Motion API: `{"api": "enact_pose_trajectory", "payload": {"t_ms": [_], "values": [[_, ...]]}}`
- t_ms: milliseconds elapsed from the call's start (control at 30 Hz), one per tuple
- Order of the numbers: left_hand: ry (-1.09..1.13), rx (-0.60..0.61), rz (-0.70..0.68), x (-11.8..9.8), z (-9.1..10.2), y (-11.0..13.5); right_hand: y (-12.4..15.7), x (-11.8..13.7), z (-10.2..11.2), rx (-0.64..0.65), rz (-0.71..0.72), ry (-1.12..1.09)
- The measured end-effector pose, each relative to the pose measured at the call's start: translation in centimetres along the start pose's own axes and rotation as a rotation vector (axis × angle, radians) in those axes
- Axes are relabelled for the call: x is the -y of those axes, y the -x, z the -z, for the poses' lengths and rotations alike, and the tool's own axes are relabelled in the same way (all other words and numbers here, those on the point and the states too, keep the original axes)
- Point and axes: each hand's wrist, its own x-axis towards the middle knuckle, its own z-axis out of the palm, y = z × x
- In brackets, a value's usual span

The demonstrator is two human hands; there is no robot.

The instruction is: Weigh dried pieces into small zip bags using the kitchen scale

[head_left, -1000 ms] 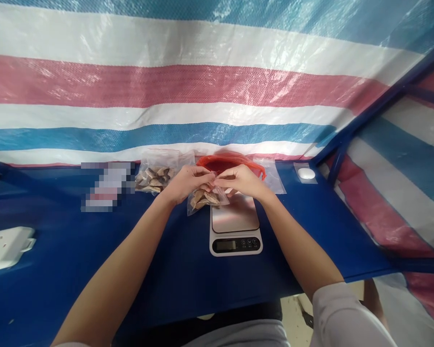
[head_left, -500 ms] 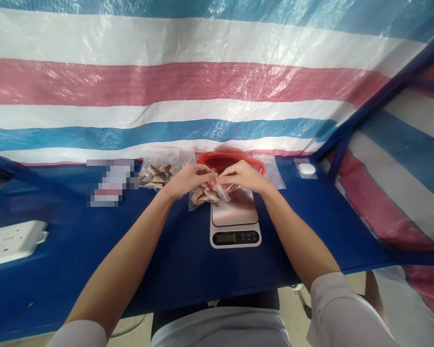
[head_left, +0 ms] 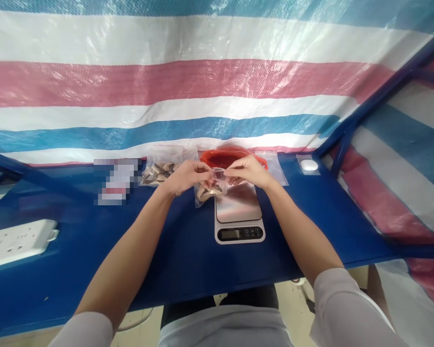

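Left hand (head_left: 187, 177) and right hand (head_left: 248, 171) up close together, fingertips pinching the thin top of a clear plastic bag (head_left: 219, 174) from both sides, a soft pinch and no tight fist. Top of the bag lifted up, its mouth too small to tell open from shut. Bottom of the bag hanging low, just beside the steel top of a kitchen scale (head_left: 237, 203), with dried pieces (head_left: 209, 191), pale and brown, packed inside. Just left of the hands, a second clear bag (head_left: 171, 155) full of more brown pieces. Behind the scale, a red plastic bag (head_left: 226, 157), its insides hidden. To the right of that, a flat clear bag (head_left: 275, 166) with nothing easy to see in it. Farther right, a small round white thing (head_left: 308, 165). All of it on a blue table (head_left: 183, 260), with a white power strip (head_left: 16, 242) at the left and a striped tarp (head_left: 166, 82) behind.
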Motion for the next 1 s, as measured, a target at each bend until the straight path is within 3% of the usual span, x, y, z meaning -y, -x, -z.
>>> {"api": "enact_pose_trajectory", "payload": {"t_ms": [167, 633, 1000], "values": [[-0.193, -0.068, -0.036, -0.9, 0.6, 0.6, 0.1, 0.3, -0.2, -0.044, 0.058, 0.138], [-0.375, -0.223, -0.066, -1.5, -1.8, 0.6, 0.6, 2.0, -1.4, 0.018, 0.072, 0.266], [-0.702, -0.214, 0.014, -2.4, 0.6, 1.6, 0.6, 1.3, 0.3, 0.014, -0.064, 0.156]]}}
